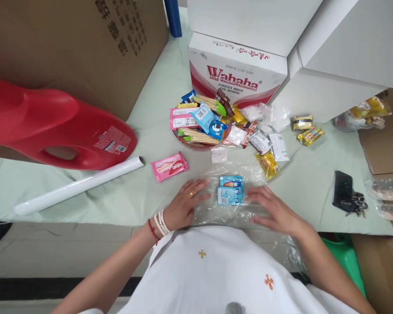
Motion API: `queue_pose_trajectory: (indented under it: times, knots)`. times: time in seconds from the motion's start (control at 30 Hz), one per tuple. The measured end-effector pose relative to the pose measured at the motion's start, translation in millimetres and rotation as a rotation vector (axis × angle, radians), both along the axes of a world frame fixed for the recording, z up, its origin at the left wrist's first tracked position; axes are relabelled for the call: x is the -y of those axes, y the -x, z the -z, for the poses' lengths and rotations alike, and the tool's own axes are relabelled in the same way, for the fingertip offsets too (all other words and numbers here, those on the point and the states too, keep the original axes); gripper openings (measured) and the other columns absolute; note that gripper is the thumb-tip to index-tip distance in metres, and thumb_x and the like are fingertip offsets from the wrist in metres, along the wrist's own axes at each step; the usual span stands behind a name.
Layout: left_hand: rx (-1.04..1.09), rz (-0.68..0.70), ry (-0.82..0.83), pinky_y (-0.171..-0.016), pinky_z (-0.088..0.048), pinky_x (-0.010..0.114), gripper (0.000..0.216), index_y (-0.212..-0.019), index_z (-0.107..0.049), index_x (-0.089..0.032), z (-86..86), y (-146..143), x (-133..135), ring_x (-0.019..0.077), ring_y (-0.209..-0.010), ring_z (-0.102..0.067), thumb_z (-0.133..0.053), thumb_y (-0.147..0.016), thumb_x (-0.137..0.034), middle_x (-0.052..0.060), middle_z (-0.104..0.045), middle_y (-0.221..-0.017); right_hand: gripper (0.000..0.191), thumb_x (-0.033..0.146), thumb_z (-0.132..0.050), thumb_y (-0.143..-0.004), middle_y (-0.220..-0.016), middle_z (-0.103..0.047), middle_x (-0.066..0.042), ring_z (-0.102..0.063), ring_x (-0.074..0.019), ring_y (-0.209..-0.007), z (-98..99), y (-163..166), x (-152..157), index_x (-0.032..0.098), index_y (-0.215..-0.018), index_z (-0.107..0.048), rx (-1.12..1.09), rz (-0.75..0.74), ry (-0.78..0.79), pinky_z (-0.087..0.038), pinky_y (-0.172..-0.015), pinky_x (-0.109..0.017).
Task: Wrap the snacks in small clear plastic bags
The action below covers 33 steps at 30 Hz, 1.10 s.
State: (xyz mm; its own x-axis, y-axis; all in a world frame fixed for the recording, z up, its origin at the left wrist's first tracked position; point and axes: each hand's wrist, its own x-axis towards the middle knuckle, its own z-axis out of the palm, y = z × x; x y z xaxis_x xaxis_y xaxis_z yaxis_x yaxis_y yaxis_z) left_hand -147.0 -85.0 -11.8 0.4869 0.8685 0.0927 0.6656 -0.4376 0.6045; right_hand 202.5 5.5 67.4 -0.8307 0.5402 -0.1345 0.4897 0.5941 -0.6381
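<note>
A clear plastic sheet [231, 172] lies on the pale green table [144, 192] in front of me. Two small blue snack packets [229, 191] rest on it, one partly over the other. My left hand [185, 204] lies flat on the sheet's left side, fingers stretched toward the packets. My right hand [271, 211] lies flat on the sheet's right side, fingers spread, just right of the packets. Neither hand holds anything. A pink wafer packet [169, 166] lies to the left, off the sheet.
A round dish heaped with snack packets [203, 126] stands behind the sheet, with more packets scattered to its right [268, 148]. A Wahaha carton [237, 69], white boxes, a brown box, a red jug [55, 126], a white roll [80, 185], and a black phone with keys [347, 194] surround the area.
</note>
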Motion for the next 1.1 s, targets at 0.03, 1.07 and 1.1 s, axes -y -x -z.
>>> queue_pose_trajectory:
  times: [0.03,1.07,1.1]
  knots:
    - [-0.027,0.056,0.01,-0.128,-0.017,0.062,0.078,-0.144,-0.056,-0.027,-2.4,3,1,0.0303,-0.157,-0.027,-0.053,-0.069,-0.005,0.008,-0.028,-0.171,0.052,0.039,-0.073,-0.091,-0.145,-0.054,-0.015,-0.05,-0.033,-0.134,6.0,-9,14,0.029,-0.139,-0.055,0.003,-0.016,0.021,-0.048,-0.109,-0.055]
    - [-0.221,-0.741,-0.277,-0.103,-0.036,0.051,0.041,-0.125,-0.072,-0.027,12.0,-50,-48,0.034,-0.12,-0.05,-0.058,-0.089,-0.014,0.015,-0.063,-0.125,0.034,0.035,-0.056,-0.101,-0.122,-0.066,-0.016,-0.05,-0.0327,-0.115,21.9,52,-79,0.015,-0.125,-0.068,0.25,0.329,-0.476,-0.042,-0.092,-0.039]
    - [-0.234,-0.648,-0.289,-0.101,-0.035,0.05,0.046,-0.125,-0.072,-0.034,11.7,-50,-48,0.0321,-0.119,-0.05,-0.055,-0.09,-0.01,0.012,-0.065,-0.125,0.04,0.038,-0.06,-0.099,-0.125,-0.065,-0.017,-0.048,-0.0332,-0.117,21.8,60,-84,0.013,-0.131,-0.065,0.211,0.268,-0.466,-0.04,-0.097,-0.04]
